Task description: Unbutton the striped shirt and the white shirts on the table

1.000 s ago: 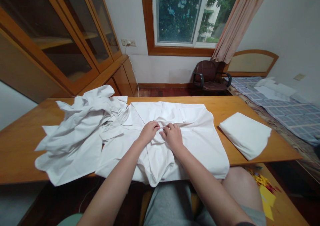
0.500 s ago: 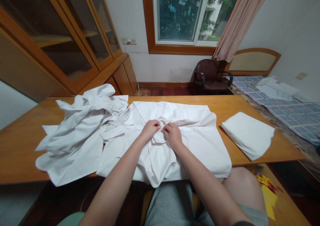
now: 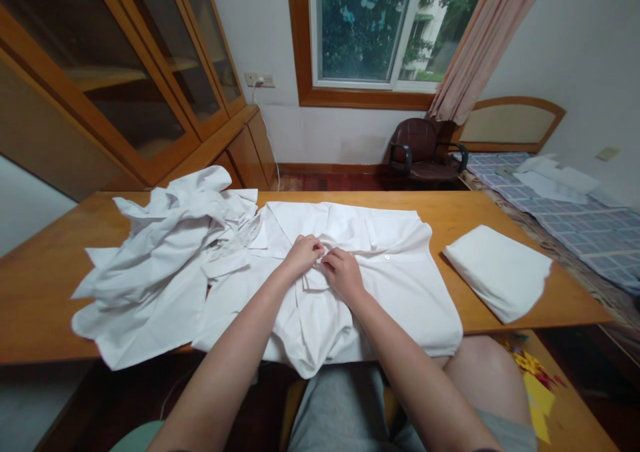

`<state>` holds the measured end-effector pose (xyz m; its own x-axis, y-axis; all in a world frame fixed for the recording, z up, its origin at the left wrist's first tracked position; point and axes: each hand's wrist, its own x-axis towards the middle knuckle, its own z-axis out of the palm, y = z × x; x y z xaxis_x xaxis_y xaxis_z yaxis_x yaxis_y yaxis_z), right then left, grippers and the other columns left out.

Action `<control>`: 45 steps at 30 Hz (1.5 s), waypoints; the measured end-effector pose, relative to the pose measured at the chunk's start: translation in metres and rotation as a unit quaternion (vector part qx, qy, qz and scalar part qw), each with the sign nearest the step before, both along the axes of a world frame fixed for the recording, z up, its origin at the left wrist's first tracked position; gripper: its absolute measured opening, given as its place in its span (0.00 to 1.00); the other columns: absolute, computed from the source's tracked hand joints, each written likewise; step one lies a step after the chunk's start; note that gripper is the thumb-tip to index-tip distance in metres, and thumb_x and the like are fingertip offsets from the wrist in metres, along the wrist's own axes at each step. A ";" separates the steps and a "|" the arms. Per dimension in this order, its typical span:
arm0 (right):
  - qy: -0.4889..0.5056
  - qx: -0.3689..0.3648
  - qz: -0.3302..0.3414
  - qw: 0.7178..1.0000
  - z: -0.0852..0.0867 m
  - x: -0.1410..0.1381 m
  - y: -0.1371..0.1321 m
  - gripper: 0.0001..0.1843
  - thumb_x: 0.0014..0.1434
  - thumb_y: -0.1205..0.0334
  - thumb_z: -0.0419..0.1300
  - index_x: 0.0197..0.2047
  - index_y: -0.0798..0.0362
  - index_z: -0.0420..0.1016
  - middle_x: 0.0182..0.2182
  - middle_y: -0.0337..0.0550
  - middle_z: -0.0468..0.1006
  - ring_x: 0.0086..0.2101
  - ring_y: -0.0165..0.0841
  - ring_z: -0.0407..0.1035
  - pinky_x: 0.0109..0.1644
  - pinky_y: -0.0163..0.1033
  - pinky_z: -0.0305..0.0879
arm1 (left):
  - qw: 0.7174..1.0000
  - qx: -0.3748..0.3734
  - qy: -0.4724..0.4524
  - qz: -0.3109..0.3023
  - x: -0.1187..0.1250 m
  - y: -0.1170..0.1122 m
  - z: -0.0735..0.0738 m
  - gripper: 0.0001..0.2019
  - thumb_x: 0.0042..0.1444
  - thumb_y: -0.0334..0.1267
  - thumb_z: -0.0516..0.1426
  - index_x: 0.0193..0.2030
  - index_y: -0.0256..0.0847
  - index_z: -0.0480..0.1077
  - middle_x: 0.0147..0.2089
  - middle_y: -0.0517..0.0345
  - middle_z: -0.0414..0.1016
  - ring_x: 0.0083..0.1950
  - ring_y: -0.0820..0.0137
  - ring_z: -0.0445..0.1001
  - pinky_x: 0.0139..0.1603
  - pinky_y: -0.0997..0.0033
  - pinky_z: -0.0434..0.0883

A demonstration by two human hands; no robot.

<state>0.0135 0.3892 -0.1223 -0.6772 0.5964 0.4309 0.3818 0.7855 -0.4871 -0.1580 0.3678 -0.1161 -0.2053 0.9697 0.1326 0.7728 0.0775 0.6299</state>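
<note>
A white button-front coat (image 3: 410,305) lies spread across the table in front of me, with a pocket at the upper right and a small button (image 3: 387,257) to the right of my hands. My left hand (image 3: 304,255) pinches the cloth along the coat's front opening. Just beside it, fingertips almost meeting, my right hand (image 3: 343,272) is closed on the same front edge. The fingers hide the exact spot they hold. Below them the cloth bunches up, and a fold hangs over the table's near edge.
A heap of crumpled white garments (image 3: 165,259) covers the table's left part. On the right lies a folded white cloth (image 3: 497,272). The wooden table (image 3: 45,292) has a glass-door cabinet (image 3: 140,92) behind it, a brown chair (image 3: 419,149) and a bed (image 3: 565,219) beyond.
Both hands stay at the front opening with small finger movements. The cloth right of my right hand has settled flatter, and the pocket and button show more plainly.
</note>
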 end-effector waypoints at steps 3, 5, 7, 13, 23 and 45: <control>0.019 -0.010 -0.024 0.999 0.000 0.003 0.001 0.06 0.66 0.63 0.59 0.38 0.50 0.77 0.37 0.44 0.77 0.41 0.38 0.69 0.46 0.42 0.60 | 0.999 0.034 -0.011 -0.002 -0.007 -0.005 0.005 0.04 0.55 0.35 0.60 0.32 0.41 0.76 0.36 0.56 0.77 0.43 0.63 0.73 0.53 0.61 0.68; 0.014 -0.004 -0.022 1.000 0.000 0.007 0.002 0.05 0.65 0.62 0.60 0.37 0.51 0.76 0.37 0.45 0.76 0.41 0.39 0.67 0.47 0.42 0.61 | 0.997 0.069 -0.006 0.015 -0.015 -0.014 0.010 0.05 0.56 0.35 0.59 0.35 0.41 0.76 0.39 0.55 0.76 0.45 0.63 0.73 0.53 0.61 0.67; -0.002 0.012 -0.011 1.000 0.001 0.011 0.003 0.05 0.65 0.61 0.60 0.38 0.51 0.76 0.38 0.45 0.75 0.42 0.39 0.66 0.47 0.43 0.61 | 0.994 0.099 0.023 0.029 -0.026 -0.026 0.015 0.05 0.58 0.35 0.58 0.37 0.41 0.76 0.41 0.55 0.76 0.47 0.63 0.72 0.54 0.61 0.67; -0.052 0.056 0.013 0.997 -0.003 0.023 0.013 0.04 0.66 0.63 0.59 0.39 0.51 0.75 0.39 0.47 0.75 0.42 0.40 0.64 0.45 0.43 0.59 | 0.985 0.086 0.145 -0.027 -0.047 -0.063 0.013 0.07 0.62 0.37 0.57 0.41 0.41 0.75 0.44 0.53 0.76 0.50 0.60 0.68 0.55 0.59 0.66; -0.059 0.067 0.078 0.993 -0.008 0.043 0.068 0.05 0.64 0.68 0.60 0.37 0.53 0.76 0.37 0.47 0.76 0.40 0.38 0.66 0.46 0.42 0.61 | 0.974 0.022 0.223 -0.025 -0.028 -0.068 0.012 0.08 0.63 0.39 0.58 0.46 0.41 0.74 0.45 0.53 0.76 0.49 0.61 0.69 0.50 0.62 0.68; -0.137 -0.012 0.000 0.990 0.032 -0.023 0.007 0.11 0.65 0.58 0.60 0.35 0.53 0.81 0.36 0.47 0.79 0.41 0.38 0.69 0.47 0.40 0.62 | 0.990 -0.020 0.142 -0.012 -0.019 -0.039 0.019 0.08 0.62 0.37 0.57 0.39 0.42 0.79 0.42 0.53 0.77 0.47 0.63 0.74 0.51 0.66 0.69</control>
<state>-0.0093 0.3966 -0.0904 -0.7670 0.6039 0.2168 0.5021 0.7753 -0.3831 -0.1768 0.3287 -0.0966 -0.1410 0.9795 0.1436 0.9205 0.0763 0.3833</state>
